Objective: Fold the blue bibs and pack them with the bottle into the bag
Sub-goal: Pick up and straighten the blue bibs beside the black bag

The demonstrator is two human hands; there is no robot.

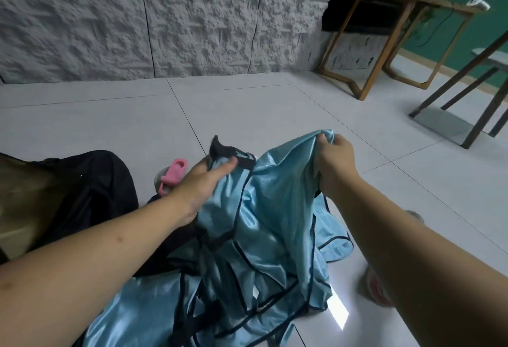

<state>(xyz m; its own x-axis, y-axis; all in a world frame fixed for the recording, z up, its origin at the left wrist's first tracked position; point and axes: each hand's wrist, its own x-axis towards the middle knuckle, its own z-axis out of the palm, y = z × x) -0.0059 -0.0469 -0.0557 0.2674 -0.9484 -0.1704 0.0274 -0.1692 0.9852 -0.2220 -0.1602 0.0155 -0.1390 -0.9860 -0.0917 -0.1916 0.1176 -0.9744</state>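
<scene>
A heap of shiny light-blue bibs (pixel 277 209) with dark trim lies on the tiled floor in front of me. My left hand (pixel 204 181) grips one bib at its dark-edged corner, thumb on top. My right hand (pixel 334 159) pinches another raised corner of blue cloth, holding it above the heap. Behind my left hand stands the bottle (pixel 171 175) with a pink lid strap, mostly hidden. The black bag (pixel 93 184) lies at the left, partly behind my left forearm.
A rough grey wall (pixel 165 17) runs along the back. A wooden side table (pixel 384 39) and dark chair legs (pixel 467 104) stand at the right. A tan box (pixel 24 190) sits at the far left. My shoe (pixel 378 289) shows under the right forearm.
</scene>
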